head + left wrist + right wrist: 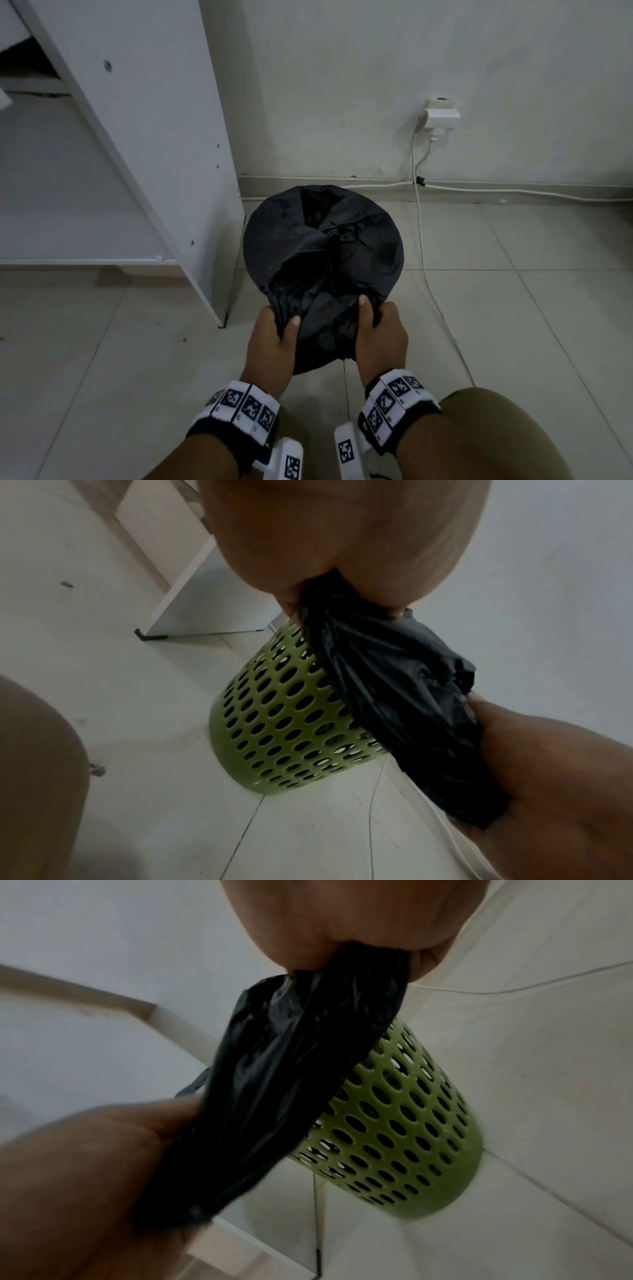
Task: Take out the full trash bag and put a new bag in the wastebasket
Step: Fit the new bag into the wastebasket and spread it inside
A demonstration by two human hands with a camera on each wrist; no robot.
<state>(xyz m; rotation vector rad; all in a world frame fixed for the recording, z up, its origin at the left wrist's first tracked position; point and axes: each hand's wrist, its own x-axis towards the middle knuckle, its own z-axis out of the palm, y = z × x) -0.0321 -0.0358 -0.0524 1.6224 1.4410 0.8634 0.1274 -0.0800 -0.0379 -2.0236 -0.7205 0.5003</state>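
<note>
A black trash bag (322,246) lines a green perforated wastebasket (281,718) on the tiled floor by the wall. My left hand (274,335) and right hand (380,332) both grip the gathered near edge of the bag, side by side, thumbs on top. The left wrist view shows the black plastic (394,696) bunched between the two fists above the basket's side. From the right wrist the same bunch of the bag (284,1083) hides part of the basket (404,1131). What the bag holds stays hidden in its dark folds.
A white cabinet panel (164,154) stands just left of the basket. A wall socket with a plug (440,114) and white cables (428,274) run along the wall and floor on the right. My knee (496,435) is at the lower right.
</note>
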